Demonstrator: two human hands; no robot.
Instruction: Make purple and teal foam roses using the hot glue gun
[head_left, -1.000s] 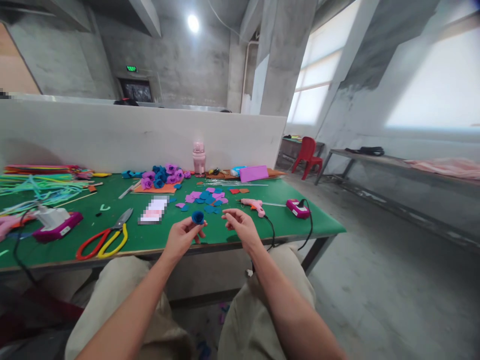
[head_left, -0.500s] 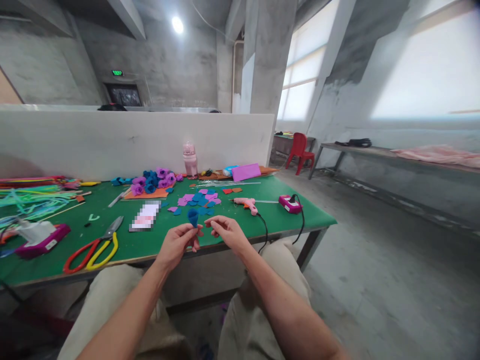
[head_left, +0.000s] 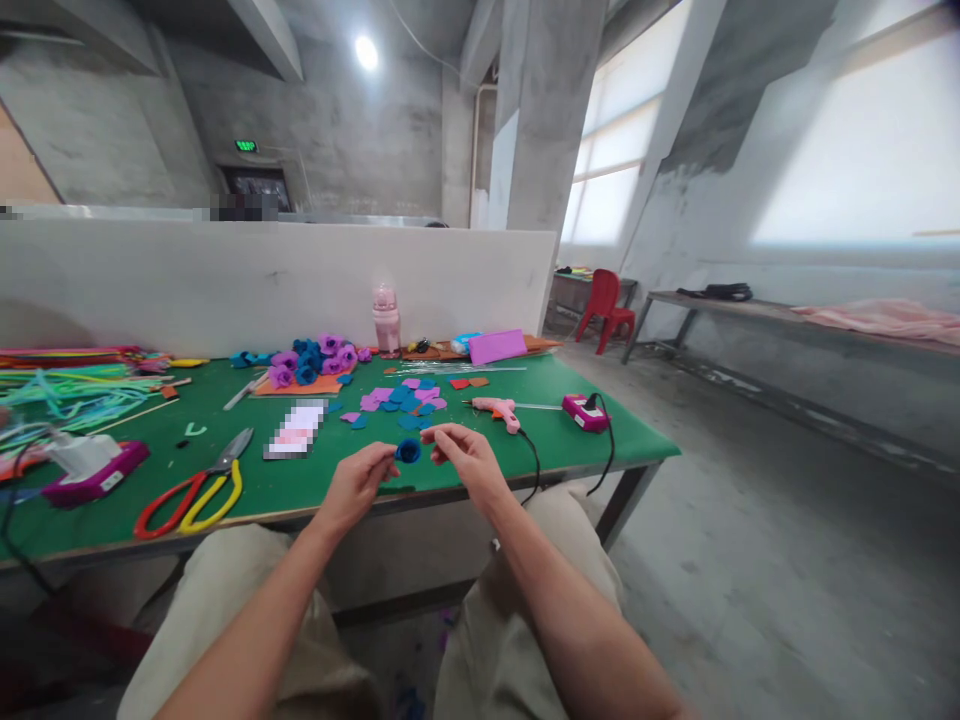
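My left hand [head_left: 358, 482] pinches a small blue paper flower [head_left: 408, 452] by its base, just past the table's front edge. The flower is a rolled cup, and its round opening faces me. Close to its right side is my right hand [head_left: 463, 455], fingers loosely bent and a little apart, with nothing visible in them. Behind the hands, purple and blue paper petals [head_left: 405, 400] lie scattered on the green table [head_left: 442, 490]. A pink glue gun [head_left: 496, 410] rests to their right.
Red-and-yellow-handled scissors [head_left: 196, 495] lie at the left, by a magenta power strip [head_left: 97, 475] and pipe cleaners [head_left: 67, 395]. Finished paper flowers [head_left: 307, 362] and a pink bottle [head_left: 386, 322] stand toward the white partition [head_left: 187, 285]. Another magenta socket box [head_left: 586, 412] sits at the right.
The blue flower has tipped from upright so its opening faces me, and has shifted slightly right with my left hand. My right hand has stayed close beside it.
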